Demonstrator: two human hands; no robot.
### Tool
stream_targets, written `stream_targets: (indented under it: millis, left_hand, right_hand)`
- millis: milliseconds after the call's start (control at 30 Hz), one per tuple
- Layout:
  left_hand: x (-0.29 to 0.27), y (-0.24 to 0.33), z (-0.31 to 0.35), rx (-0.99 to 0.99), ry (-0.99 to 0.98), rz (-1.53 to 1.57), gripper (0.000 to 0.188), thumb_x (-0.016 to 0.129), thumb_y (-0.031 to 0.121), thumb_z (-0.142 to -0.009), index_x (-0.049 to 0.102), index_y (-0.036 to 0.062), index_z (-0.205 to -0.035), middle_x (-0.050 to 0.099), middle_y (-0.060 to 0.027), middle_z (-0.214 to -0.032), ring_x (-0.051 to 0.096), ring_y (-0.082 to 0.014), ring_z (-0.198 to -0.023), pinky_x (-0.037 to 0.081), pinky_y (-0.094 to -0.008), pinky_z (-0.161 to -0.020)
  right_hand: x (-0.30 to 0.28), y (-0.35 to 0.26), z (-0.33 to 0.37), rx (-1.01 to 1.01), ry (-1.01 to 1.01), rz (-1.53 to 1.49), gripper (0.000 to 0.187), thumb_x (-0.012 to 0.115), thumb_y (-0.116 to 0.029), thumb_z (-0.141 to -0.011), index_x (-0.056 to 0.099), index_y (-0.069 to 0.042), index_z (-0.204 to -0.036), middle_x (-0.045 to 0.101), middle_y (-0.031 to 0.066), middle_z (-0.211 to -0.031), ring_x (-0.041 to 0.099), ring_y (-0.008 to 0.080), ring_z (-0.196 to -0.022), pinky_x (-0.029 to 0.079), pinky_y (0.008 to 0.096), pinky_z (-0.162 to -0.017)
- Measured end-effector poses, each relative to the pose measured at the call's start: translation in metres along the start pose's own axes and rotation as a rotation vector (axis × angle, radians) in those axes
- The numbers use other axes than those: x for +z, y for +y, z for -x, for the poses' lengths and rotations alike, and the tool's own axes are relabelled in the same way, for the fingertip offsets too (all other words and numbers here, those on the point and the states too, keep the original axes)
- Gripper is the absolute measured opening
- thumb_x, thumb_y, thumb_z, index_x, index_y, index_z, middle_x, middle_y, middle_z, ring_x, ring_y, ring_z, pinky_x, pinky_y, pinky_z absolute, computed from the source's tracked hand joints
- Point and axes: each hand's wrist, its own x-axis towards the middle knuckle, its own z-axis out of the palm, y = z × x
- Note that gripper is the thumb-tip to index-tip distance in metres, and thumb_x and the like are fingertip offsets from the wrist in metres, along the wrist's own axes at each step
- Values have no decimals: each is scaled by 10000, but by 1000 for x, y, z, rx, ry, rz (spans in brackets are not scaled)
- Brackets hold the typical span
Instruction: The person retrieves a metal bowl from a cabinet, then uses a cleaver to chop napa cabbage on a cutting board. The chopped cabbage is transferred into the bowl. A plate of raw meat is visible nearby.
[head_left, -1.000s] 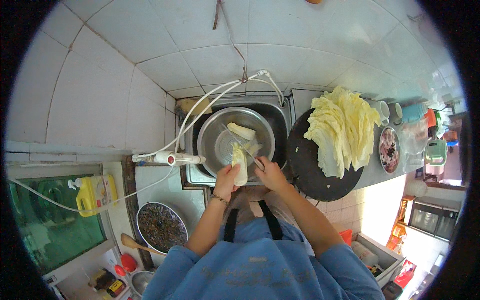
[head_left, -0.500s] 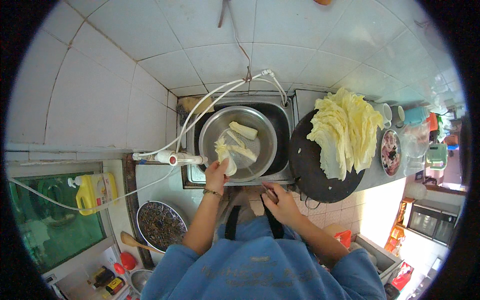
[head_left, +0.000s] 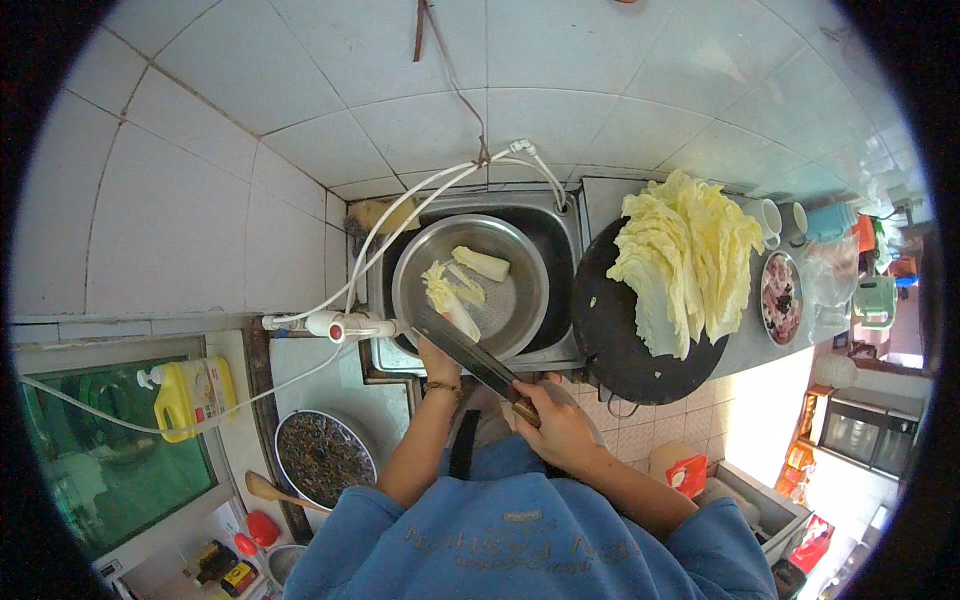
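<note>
Over the near rim of a steel basin (head_left: pixel 540 305), my right hand (head_left: pixel 555 425) grips a kitchen knife (head_left: pixel 480 366) by its handle. The dark blade points up and left, crossing in front of my left hand (head_left: pixel 438 365). My left hand is closed on a pale cabbage piece (head_left: pixel 457 318) inside the basin's near left side; the blade hides some of its fingers. A thick cabbage stem chunk (head_left: pixel 481 264) and thinner strips (head_left: pixel 463 284) lie on the basin's perforated bottom.
The basin sits in a steel sink (head_left: pixel 567 250). Right of it, large cabbage leaves (head_left: pixel 690 270) are piled on a round dark board (head_left: pixel 610 340), beside a plate of meat (head_left: pixel 781 298). A white tap (head_left: pixel 350 326) and hose reach the sink's left; a bowl of dark bits (head_left: pixel 325 455) stands nearer.
My right hand has swung the knife up and left, so its blade now lies across my left hand at the basin's rim. The view has shifted slightly.
</note>
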Motion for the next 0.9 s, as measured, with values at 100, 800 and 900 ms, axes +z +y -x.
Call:
stream_targets:
  millis: [100,800,900]
  left_hand:
    - [3,-5,-2,38,-15,44,240,602,267,-923,586,48,-1019,588,2,-926,548,-131,-818,469,-284,-726]
    - [14,15,13,-218,54,393,150,534,73,-917,569,30,-1056,603,-41,-957,576,-159,-848,473,-294,-746]
    - [20,3,18,-185,49,282,123,473,3,-910,555,-19,-998,602,-52,-899,557,-136,-770,462,-271,-667]
  right_hand:
    - [3,2,0,-3,0,11,489,616,-249,-849,438,-83,-1273,646,222,-753,647,380,-641,530,480,-581]
    - [20,0,-16,134,-50,10,476,617,-236,-848,418,-100,-1259,649,237,-821,639,416,-722,519,514,-649]
    - [23,3,-29,129,-31,-18,461,607,-231,-852,422,-96,-1252,645,244,-812,633,432,-734,513,524,-663]
